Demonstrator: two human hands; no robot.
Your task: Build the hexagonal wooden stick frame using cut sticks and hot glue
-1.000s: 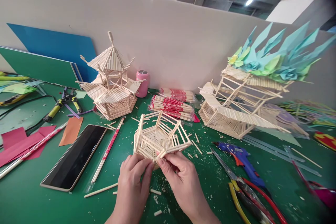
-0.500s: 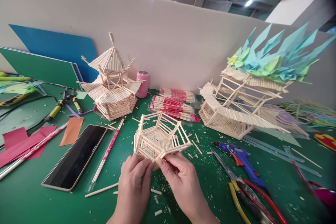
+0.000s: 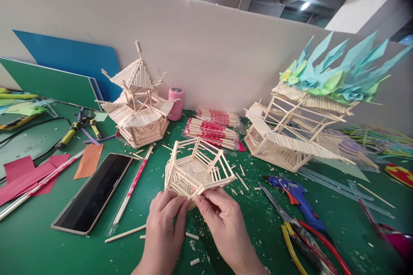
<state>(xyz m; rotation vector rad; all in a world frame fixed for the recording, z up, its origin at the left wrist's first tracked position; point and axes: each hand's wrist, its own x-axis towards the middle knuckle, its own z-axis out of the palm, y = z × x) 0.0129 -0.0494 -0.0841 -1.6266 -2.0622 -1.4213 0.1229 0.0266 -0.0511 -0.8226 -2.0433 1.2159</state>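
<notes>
A six-sided open frame of pale wooden sticks (image 3: pixel 192 172) rests on the green table, its base woven in rings of sticks and its upper rim held up by slanting posts. My left hand (image 3: pixel 166 223) is closed at its near left side, thumb and fingers pinching at the near edge. Close beside it, my right hand (image 3: pixel 224 221) pinches the near right part of the frame's rim. The fingertips of both hands almost meet at the near corner. Whether a small separate stick is between them is hidden.
Behind stand a stick pagoda (image 3: pixel 138 107), a pink bottle (image 3: pixel 176 103), wrapped stick bundles (image 3: pixel 211 131) and a stick building with paper leaves (image 3: pixel 300 124). A phone (image 3: pixel 93 193) lies left. To the right lie a blue glue gun (image 3: pixel 295 195) and pliers (image 3: pixel 300 232). Stick offcuts are scattered around.
Hands and frame hold almost the same position. Only a very slight shift of the whole view shows.
</notes>
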